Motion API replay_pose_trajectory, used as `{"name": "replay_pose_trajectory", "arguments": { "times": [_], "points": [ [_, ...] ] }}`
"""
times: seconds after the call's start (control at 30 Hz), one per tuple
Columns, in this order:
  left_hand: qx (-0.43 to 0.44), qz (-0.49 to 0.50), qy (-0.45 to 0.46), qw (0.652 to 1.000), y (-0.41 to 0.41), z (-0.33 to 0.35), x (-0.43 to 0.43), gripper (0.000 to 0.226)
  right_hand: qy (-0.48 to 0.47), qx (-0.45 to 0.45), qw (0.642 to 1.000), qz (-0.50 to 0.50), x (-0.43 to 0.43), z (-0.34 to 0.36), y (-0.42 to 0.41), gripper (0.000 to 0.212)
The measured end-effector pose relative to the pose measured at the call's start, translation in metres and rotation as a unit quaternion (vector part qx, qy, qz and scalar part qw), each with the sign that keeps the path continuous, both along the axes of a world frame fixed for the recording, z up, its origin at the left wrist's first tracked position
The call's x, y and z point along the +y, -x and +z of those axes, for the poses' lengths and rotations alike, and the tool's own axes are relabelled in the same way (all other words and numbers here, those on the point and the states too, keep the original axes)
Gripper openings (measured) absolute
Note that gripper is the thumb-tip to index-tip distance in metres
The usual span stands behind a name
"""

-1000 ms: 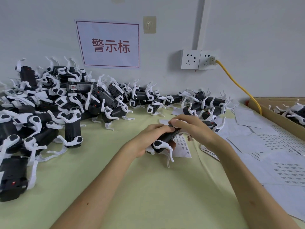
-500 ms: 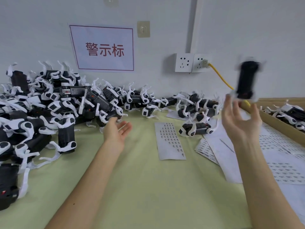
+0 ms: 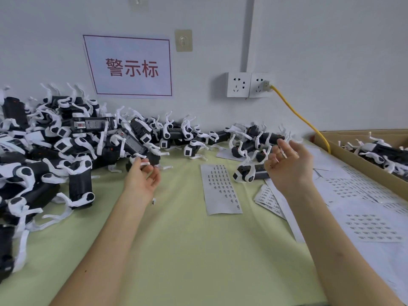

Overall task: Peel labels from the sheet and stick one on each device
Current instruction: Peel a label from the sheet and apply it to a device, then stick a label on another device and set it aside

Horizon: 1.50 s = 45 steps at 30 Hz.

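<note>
A label sheet (image 3: 220,188) printed with small dark labels lies flat on the green table (image 3: 187,250) between my hands. Black devices with white legs form a big pile (image 3: 66,146) at the left and a row along the wall. My left hand (image 3: 143,177) is at the pile's near edge, fingers curled against a device's white leg (image 3: 144,163); I cannot tell whether it grips it. My right hand (image 3: 289,168) hovers palm up with fingers apart and nothing in it, just right of a single device (image 3: 247,173) lying on the table.
A cardboard box (image 3: 353,160) holding several devices stands at the right edge. Several more label sheets (image 3: 364,217) are spread in front of it. A yellow cable (image 3: 298,115) runs from the wall socket down to the box. One tiny label (image 3: 152,202) lies by my left wrist.
The device both hands held flew out of my right hand toward the box and has left the air. My right hand has dropped lower; my left hand has reached the pile and curled its fingers.
</note>
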<state>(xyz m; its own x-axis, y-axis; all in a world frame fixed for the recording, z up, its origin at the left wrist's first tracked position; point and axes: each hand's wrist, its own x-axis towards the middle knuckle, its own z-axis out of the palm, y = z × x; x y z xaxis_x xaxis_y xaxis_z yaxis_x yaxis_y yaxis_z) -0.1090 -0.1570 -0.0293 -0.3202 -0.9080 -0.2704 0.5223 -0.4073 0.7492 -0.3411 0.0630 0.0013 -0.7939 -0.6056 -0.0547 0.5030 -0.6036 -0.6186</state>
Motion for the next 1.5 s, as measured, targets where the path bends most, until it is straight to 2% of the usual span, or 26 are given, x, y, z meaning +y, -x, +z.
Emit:
{"name": "replay_pose_trajectory", "arguments": {
  "times": [0.13,0.23,0.33,0.43,0.5,0.6,0.63,0.67,0.73,0.83,0.9,0.97,1.1,1.23,1.4,1.5],
  "points": [
    [-0.027,-0.068,0.101,0.992,0.017,0.007,0.03,0.029,-0.075,0.082,0.993,0.047,-0.012,0.001,-0.017,0.021],
    [-0.099,-0.08,0.235,0.964,0.026,0.007,0.051,0.026,-0.157,0.165,0.97,0.085,-0.021,-0.001,-0.031,0.019],
    [-0.178,-0.074,0.415,0.889,0.027,0.007,0.064,0.026,-0.225,0.249,0.93,0.152,-0.027,-0.006,-0.046,0.024],
    [-0.206,-0.07,0.514,0.83,0.028,0.005,0.07,0.025,-0.267,0.268,0.903,0.203,-0.033,-0.014,-0.057,0.037],
    [-0.253,-0.068,0.602,0.754,0.03,0.0,0.073,0.021,-0.257,0.248,0.907,0.224,-0.036,-0.017,-0.061,0.045],
    [-0.306,-0.045,0.731,0.608,0.034,-0.007,0.076,0.014,-0.222,0.225,0.92,0.231,-0.037,-0.017,-0.062,0.045],
    [-0.313,-0.043,0.757,0.572,0.036,-0.009,0.078,0.012,-0.206,0.212,0.928,0.227,-0.037,-0.016,-0.062,0.044],
    [-0.322,-0.052,0.77,0.548,0.038,-0.011,0.081,0.012,-0.19,0.201,0.935,0.221,-0.036,-0.015,-0.061,0.042],
    [-0.353,-0.088,0.765,0.531,0.044,-0.017,0.088,0.023,-0.162,0.195,0.943,0.214,-0.034,-0.012,-0.059,0.041],
    [-0.416,-0.109,0.763,0.483,0.048,-0.024,0.092,0.048,-0.16,0.23,0.936,0.213,-0.032,-0.011,-0.056,0.052],
    [-0.439,-0.118,0.767,0.452,0.048,-0.025,0.09,0.057,-0.159,0.247,0.933,0.207,-0.031,-0.011,-0.056,0.053],
    [-0.441,-0.135,0.765,0.449,0.047,-0.025,0.088,0.064,-0.146,0.25,0.936,0.202,-0.032,-0.011,-0.056,0.048],
    [-0.428,-0.183,0.744,0.48,0.048,-0.024,0.087,0.071,-0.136,0.259,0.94,0.173,-0.034,-0.012,-0.054,0.041],
    [-0.414,-0.146,0.739,0.511,0.044,-0.02,0.081,0.061,-0.131,0.302,0.929,0.171,-0.034,-0.013,-0.057,0.044],
    [-0.487,-0.088,0.729,0.473,0.04,-0.021,0.072,0.05,-0.176,0.287,0.924,0.18,-0.035,-0.014,-0.058,0.034],
    [-0.492,-0.049,0.739,0.457,0.037,-0.017,0.072,0.043,-0.192,0.278,0.918,0.208,-0.035,-0.015,-0.062,0.041]
  ]
}}
